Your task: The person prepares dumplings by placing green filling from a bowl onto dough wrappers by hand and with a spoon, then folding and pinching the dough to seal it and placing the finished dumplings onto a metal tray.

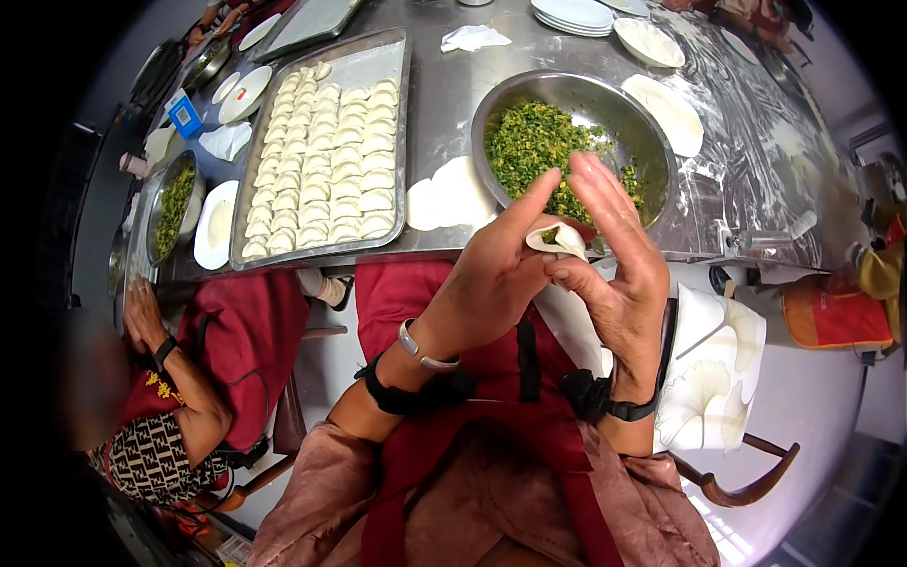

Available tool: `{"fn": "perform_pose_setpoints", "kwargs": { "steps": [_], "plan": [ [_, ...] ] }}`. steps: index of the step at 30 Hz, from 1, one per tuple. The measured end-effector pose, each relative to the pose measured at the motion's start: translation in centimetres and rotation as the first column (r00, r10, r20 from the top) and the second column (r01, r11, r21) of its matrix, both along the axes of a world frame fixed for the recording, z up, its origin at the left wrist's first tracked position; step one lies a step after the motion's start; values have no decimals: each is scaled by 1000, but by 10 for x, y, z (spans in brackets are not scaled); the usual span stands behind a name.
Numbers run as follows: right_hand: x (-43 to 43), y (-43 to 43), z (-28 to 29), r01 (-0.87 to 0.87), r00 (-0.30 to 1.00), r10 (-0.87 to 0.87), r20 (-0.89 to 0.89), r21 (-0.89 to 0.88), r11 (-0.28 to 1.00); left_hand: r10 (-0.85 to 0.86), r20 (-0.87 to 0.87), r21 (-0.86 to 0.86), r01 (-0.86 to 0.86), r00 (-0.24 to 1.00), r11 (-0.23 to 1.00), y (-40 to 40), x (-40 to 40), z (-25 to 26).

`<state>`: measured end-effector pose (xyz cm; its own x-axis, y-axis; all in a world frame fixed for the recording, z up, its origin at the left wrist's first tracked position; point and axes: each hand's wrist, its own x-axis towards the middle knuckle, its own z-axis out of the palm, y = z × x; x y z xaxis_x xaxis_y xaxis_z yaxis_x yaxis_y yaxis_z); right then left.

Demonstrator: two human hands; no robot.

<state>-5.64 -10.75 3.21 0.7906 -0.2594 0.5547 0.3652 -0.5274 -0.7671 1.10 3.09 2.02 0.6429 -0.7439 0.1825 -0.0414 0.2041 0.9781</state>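
Between my two hands is a half-folded dumpling wrapper (pixel 567 241) with a little green filling showing at its open end. My left hand (pixel 489 283) cups it from the left. My right hand (pixel 623 262) presses its thumb against the lower edge, fingers stretched upward. Just beyond my fingers stands a steel bowl (pixel 659 170) of chopped green and yellow filling (pixel 531 145). Flat round wrappers (pixel 457 195) overlap on the table left of the bowl. Farther left, a metal tray (pixel 368 60) carries rows of folded dumplings (pixel 322 163).
The floury steel table (pixel 737 177) holds stacked plates (pixel 574 15), a flour bowl (pixel 648 42), a dough sheet (pixel 666 113) and a rolling pin (pixel 772 234) near its front edge. At left, a person's hands (pixel 145 315) are beside another filling bowl (pixel 191 212). A chair (pixel 758 471) stands at right.
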Motion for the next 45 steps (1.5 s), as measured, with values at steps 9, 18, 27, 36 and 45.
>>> {"fn": "perform_pose_setpoints", "kwargs": {
  "steps": [9, 18, 27, 36, 45],
  "plan": [
    [-2, 0, -11, -25, 997, 21, 70, 55, 998, -62, -49, -13, 61, 997, 998, 3, -4, 2],
    [4, 4, -10, 29, 994, -39, 103, 94, 995, 41, -36, -22, -42, 999, 999, 1, -10, 8],
    [0, -2, 6, 28, 1000, -27, 13, -99, 995, -19, 59, -2, 19, 998, 1000, 7, -2, -2],
    [-2, -3, 8, -210, 978, 206, 41, 132, 969, 2, -37, -63, -4, 999, 998, 7, -14, 17],
    [-3, 10, 12, -155, 987, 145, 63, 203, 967, 20, -10, -38, -21, 1000, 999, 12, -15, 16]
  ]
}}
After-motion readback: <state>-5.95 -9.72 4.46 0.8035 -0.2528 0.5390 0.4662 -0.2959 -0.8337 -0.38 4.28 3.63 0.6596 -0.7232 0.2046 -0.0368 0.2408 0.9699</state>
